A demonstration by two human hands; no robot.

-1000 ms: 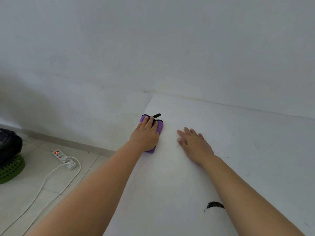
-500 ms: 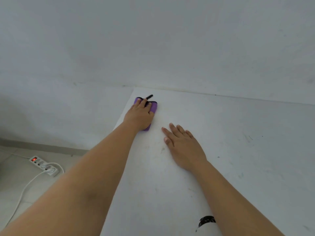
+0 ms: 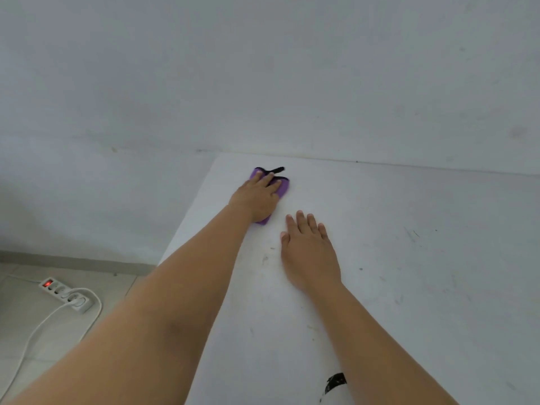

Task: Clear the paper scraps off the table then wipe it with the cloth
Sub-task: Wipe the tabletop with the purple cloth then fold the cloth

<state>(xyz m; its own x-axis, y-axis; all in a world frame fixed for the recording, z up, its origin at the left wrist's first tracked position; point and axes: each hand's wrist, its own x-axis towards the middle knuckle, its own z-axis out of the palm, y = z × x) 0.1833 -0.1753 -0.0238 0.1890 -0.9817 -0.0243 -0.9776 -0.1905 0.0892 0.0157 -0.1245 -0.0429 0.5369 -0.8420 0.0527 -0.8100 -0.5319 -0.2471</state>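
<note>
Cloth [image 3: 283,187], purple with black trim, lies near the bench's [image 3: 409,273] far left corner, under the left hand [image 3: 257,197], fingers straight, pressing it flat. Right hand [image 3: 308,249] rests palm-down just beside, fingers spread, holding nothing. Power strip [image 3: 65,293] on the floor, red switch lit. No readable writing.

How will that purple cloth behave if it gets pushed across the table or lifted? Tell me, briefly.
The purple cloth lies folded and flattened under the left hand, so it is probably soft and would droop if lifted. On the smooth white table it should slide readily. Its black loop may trail loose.
</note>
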